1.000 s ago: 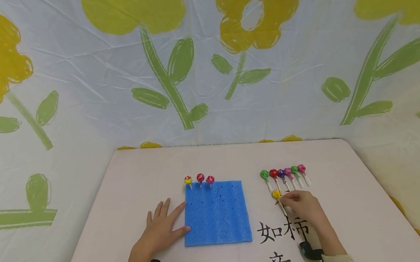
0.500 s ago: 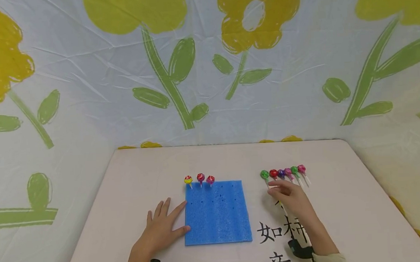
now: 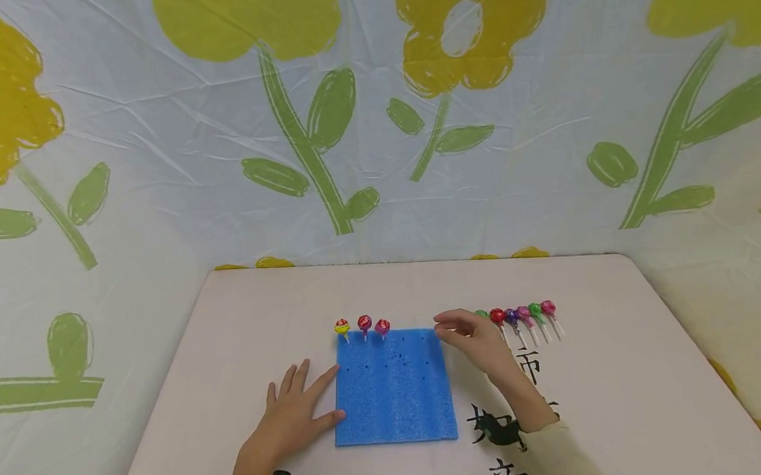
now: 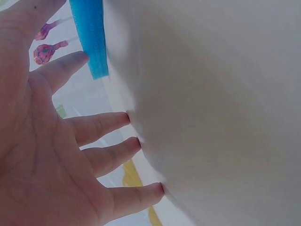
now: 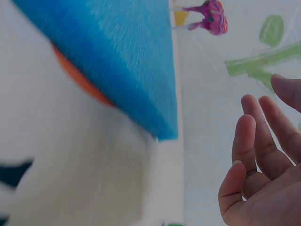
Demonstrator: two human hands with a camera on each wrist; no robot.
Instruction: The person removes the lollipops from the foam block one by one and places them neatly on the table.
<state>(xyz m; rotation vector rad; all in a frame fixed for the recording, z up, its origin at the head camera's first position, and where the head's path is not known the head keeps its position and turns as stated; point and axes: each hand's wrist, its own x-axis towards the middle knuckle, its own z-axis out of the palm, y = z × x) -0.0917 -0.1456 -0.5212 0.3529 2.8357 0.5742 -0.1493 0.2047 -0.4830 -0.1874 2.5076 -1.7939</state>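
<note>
A blue foam board (image 3: 393, 404) with small holes lies on the table. Three lollipops stand along its far edge: a yellow-and-red one (image 3: 341, 326), a red one (image 3: 364, 323) and a pink one (image 3: 382, 327). My left hand (image 3: 291, 419) is spread flat, thumb and index fingertip touching the board's left edge. Over the board's far right corner is my right hand (image 3: 474, 337), fingers loosely bent; both the head and right wrist views show nothing between them. Behind it runs a row of lollipops, including a red (image 3: 497, 316) and a purple (image 3: 512, 316).
Large black characters (image 3: 502, 473) are printed on the pale table (image 3: 280, 302). A flower-printed sheet (image 3: 216, 109) surrounds it. In the right wrist view, an orange shape (image 5: 80, 77) shows under the board; its kind is unclear.
My right hand has moved left from a yellow lollipop, past the row, to the board's corner. The yellow lollipop no longer shows; hand and forearm cover its spot. My left hand stays still.
</note>
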